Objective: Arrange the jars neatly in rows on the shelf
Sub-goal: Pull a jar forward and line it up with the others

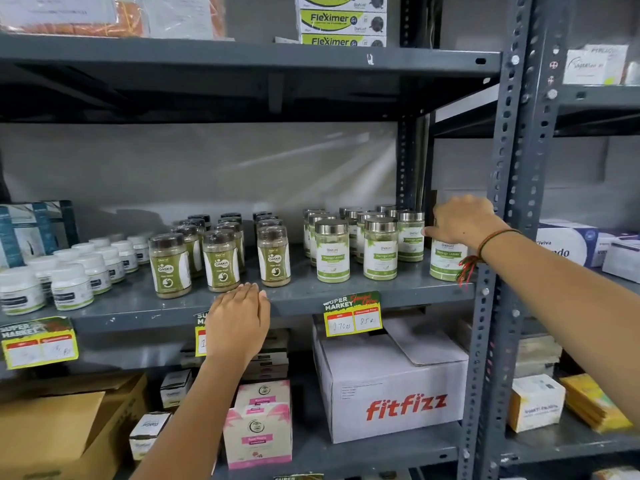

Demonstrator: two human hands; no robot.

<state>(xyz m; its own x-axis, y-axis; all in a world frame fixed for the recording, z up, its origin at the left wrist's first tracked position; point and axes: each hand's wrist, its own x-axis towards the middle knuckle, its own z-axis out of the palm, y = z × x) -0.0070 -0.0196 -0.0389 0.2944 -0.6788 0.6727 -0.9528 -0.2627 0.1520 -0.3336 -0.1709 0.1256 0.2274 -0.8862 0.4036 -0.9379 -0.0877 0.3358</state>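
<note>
Several silver-lidded Moringa Leaves jars stand in rows on the right part of the grey shelf. My right hand is clamped over the top of the rightmost Moringa jar, next to the upright post; its lid is hidden under my palm. Brown-lidded Gaska jars fill the middle in three rows. Small white-lidded jars stand at the left. My left hand rests flat on the shelf's front edge, fingers apart, holding nothing, just in front of the Gaska jars.
A perforated steel post stands right beside the held jar. Yellow price tags hang from the shelf edge. Below are a white fitfizz carton, pink boxes and cardboard boxes. Fleximer boxes sit on the shelf above.
</note>
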